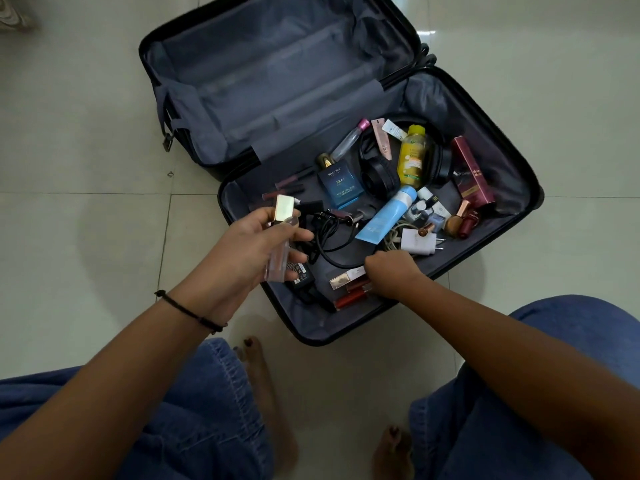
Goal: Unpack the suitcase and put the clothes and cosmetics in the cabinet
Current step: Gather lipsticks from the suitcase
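Observation:
A black suitcase (pixel 519 174) lies open on the floor; its far half is bare grey lining. The near half holds several cosmetics: a blue cologne box (pixel 341 188), a yellow bottle (pixel 412 157), a light-blue tube (pixel 384 218), a maroon box (pixel 472 171) and nail polish bottles (pixel 460 223). My left hand (pixel 256 244) grips a clear lip gloss tube with a gold cap (pixel 282 233) above the case's near left corner. My right hand (pixel 391 275) reaches down with fingers curled onto a gold-capped lip gloss (pixel 346 277) among red lip glosses (pixel 346 299); the fingertips are hidden.
Black headphones (pixel 381 174), a black charger with cable (pixel 311 271) and a white plug adapter (pixel 415 242) lie among the cosmetics. Pale floor tiles (pixel 86 202) surround the case. My denim-clad knees (pixel 190 427) and bare feet (pixel 263 375) are just in front of it.

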